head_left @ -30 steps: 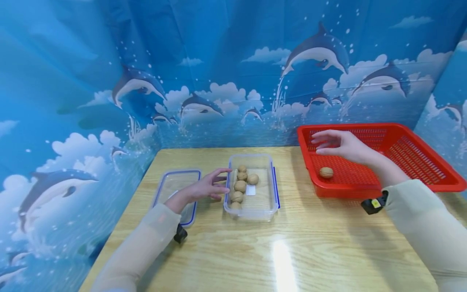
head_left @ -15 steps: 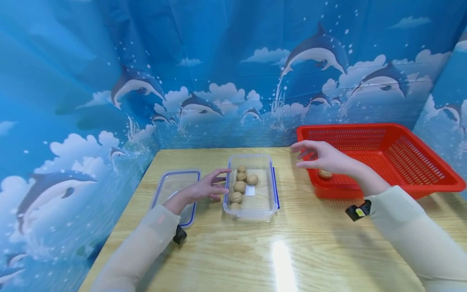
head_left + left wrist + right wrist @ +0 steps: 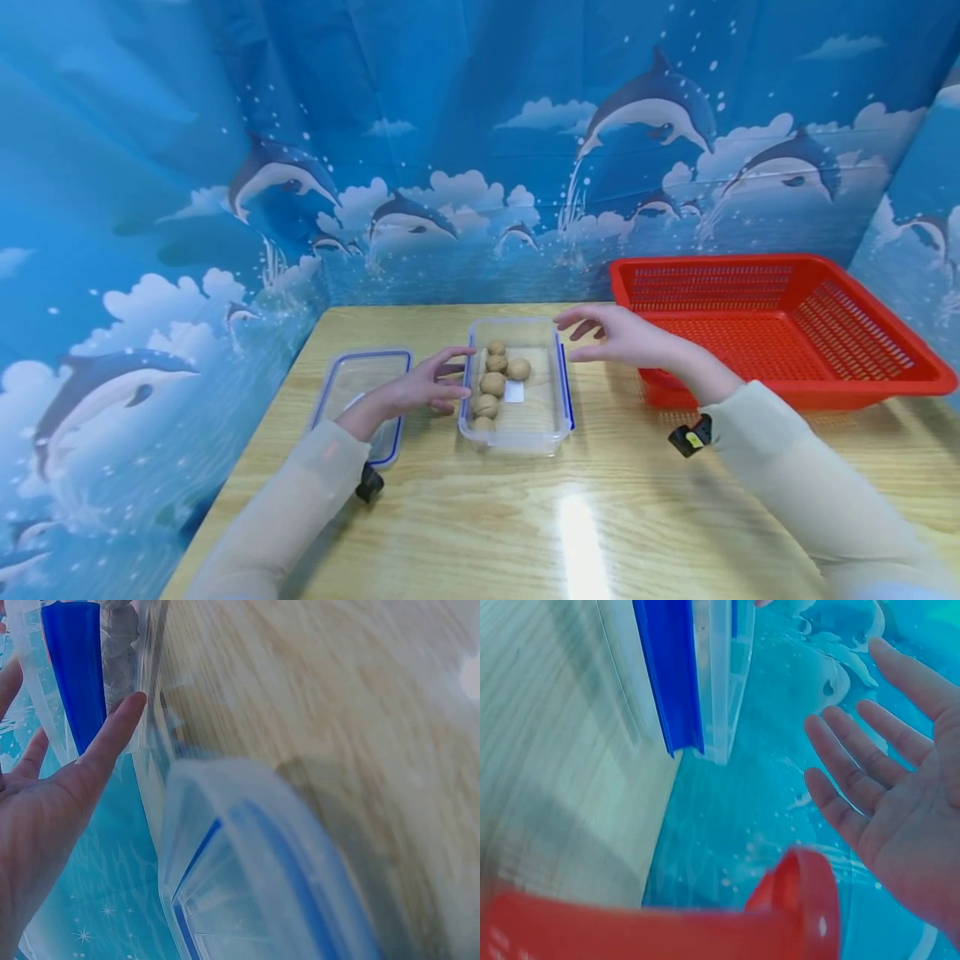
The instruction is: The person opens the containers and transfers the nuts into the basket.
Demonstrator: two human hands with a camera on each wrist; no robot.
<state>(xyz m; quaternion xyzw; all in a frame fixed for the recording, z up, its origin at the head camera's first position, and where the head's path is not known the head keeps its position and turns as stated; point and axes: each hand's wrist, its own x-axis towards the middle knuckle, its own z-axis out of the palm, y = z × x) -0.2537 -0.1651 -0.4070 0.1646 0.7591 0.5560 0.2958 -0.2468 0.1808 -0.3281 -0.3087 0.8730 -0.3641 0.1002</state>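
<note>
A clear plastic food box [image 3: 542, 421] with blue clips sits mid-table, holding several walnuts [image 3: 492, 383], most of them lined along its left side. My left hand [image 3: 422, 383] is at the box's left wall, fingertips right at the rim; the left wrist view shows the thumb [image 3: 124, 724] stretched beside a blue clip [image 3: 79, 675]. Palm bare and fingers spread, my right hand [image 3: 911, 787] holds nothing in the right wrist view. From the head it appears [image 3: 618, 335] near the box's far right corner, left of the red basket [image 3: 795, 387]. The walnut in that basket is hidden behind my right arm.
The box's clear lid [image 3: 360, 367] with a blue seal lies on the table left of the box, partly under my left forearm. A blue dolphin-print curtain [image 3: 450, 250] rises at the table's back edge. The wooden table [image 3: 480, 517] stretches in front.
My right hand has moved left from above the red basket to the box's far right corner. My left hand has stayed at the box. The walnut in the basket has become hidden.
</note>
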